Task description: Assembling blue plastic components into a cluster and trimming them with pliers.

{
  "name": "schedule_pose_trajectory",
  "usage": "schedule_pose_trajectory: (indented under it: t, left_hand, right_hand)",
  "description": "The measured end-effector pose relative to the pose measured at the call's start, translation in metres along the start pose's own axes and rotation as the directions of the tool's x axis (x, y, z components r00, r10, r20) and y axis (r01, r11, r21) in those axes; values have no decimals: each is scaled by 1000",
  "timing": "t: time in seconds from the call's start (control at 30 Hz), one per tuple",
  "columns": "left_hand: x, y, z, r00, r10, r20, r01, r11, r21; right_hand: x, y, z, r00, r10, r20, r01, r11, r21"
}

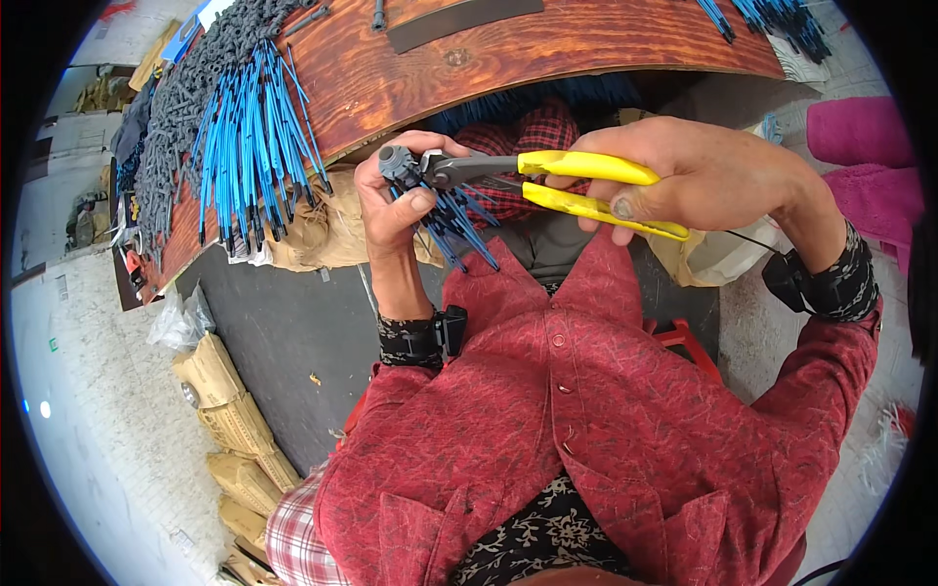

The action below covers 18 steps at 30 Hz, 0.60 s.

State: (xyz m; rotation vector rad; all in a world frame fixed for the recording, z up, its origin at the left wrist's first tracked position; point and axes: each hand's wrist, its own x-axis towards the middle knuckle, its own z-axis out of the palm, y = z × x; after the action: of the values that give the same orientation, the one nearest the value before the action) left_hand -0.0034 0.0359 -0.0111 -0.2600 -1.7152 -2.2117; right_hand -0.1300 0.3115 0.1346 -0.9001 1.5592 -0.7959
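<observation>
My left hand (pixel 393 215) is closed round a small bundle of blue rods (pixel 451 232) with dark tips. Dark grey ribbed plastic heads (pixel 399 164) stick out above its thumb. From the right, my right hand (pixel 694 171) grips a pair of pliers (pixel 591 166) by its yellow handles, which stand somewhat apart. The grey metal jaws reach the heads beside my left thumb. Exactly what lies between the jaws is hidden by the parts and fingers. Both hands are raised in front of my lap, just off the table's near edge.
The brown wooden table (pixel 606 39) curves across the far side. A dark flat bar (pixel 464 21) lies on it. At the left sits a heap of grey parts (pixel 181 107) with blue rods (pixel 259 146) hanging over the edge. Brown packages (pixel 234 425) line the floor; purple cloth (pixel 860 132) is at right.
</observation>
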Motion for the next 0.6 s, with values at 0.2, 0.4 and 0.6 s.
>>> schedule_pose_trajectory:
  t: [0.2,0.4,0.6]
  left_hand:
    - [0,0,2,1000,-13,-22,13,1000,8]
    - [-2,-1,-1,1000,3,-27,-2,1000,5]
    - [-6,-10,-8,994,33,-108,-34,999,-3]
  right_hand:
    - [3,3,-1,1000,-18,9,18,999,-47]
    - [5,7,-1,1000,-1,25,1,1000,22]
    - [25,37,18,993,-116,-16,117,986,123]
